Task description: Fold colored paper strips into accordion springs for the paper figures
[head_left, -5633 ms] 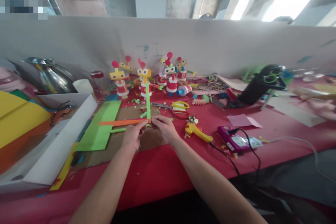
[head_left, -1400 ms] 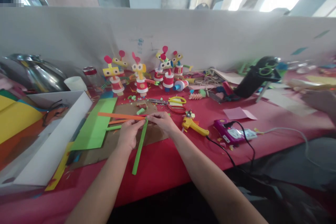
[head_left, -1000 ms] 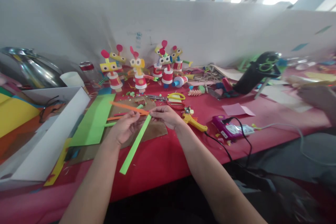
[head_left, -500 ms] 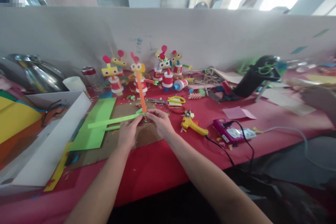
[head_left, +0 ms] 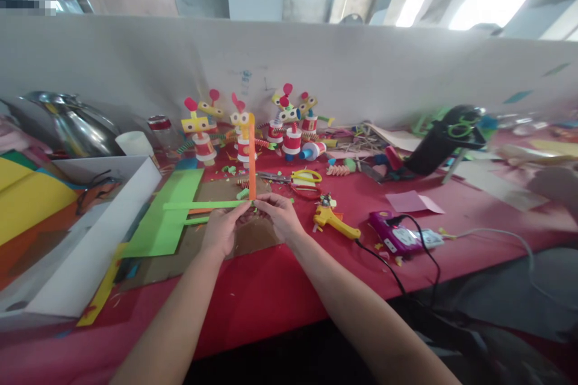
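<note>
My left hand [head_left: 221, 228] and my right hand [head_left: 280, 215] meet over a sheet of brown cardboard [head_left: 257, 237]. Their fingertips pinch the spot where two paper strips join at about a right angle. An orange paper strip [head_left: 252, 162] stands up from that corner, pointing away from me. The light green paper strip [head_left: 198, 206] runs off to the left, above a green paper sheet [head_left: 156, 231]. My fingers hide the join itself. Beyond the hands lie scissors [head_left: 307, 177] with yellow and red handles.
Several red-and-white paper figures [head_left: 204, 147] stand along the wall. To the right are a yellow glue gun [head_left: 336, 224] and a purple power strip [head_left: 391, 233] with cables. A white box [head_left: 99, 225] sits at left, near a metal jug [head_left: 72, 126].
The orange strip has swung from a slight left lean to nearly upright, and the green strip has turned to lie almost level. Both hands keep their pinch; the view has shifted slightly.
</note>
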Available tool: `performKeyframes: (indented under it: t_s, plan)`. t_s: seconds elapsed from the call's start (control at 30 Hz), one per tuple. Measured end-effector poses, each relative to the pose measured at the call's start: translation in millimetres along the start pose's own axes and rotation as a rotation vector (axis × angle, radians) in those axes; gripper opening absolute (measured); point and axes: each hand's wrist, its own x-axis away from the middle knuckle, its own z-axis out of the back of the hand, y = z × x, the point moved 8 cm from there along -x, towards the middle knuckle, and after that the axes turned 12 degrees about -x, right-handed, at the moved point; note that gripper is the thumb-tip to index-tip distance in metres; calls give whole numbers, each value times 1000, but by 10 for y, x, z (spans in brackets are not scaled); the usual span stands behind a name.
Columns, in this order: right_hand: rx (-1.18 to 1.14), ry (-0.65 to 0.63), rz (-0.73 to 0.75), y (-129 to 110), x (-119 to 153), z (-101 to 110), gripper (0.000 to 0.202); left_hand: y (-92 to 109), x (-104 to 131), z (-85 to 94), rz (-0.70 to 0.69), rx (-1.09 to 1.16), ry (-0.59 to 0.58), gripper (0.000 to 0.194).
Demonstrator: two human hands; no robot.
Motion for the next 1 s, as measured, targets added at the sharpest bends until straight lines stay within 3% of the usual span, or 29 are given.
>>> performKeyframes:
  t_s: [0.3,0.7,1.0]
  plan:
    - [-45,-41,-76,75,-15,24,24,-62,-24,48,74,57,23,18]
    - [99,-94,40,-37,-26,-41,23,-88,-35,70,113,80,38,17]
    - [40,-137,-9,34,-55,-19,23,-105,-49,66,124,74,34,12]
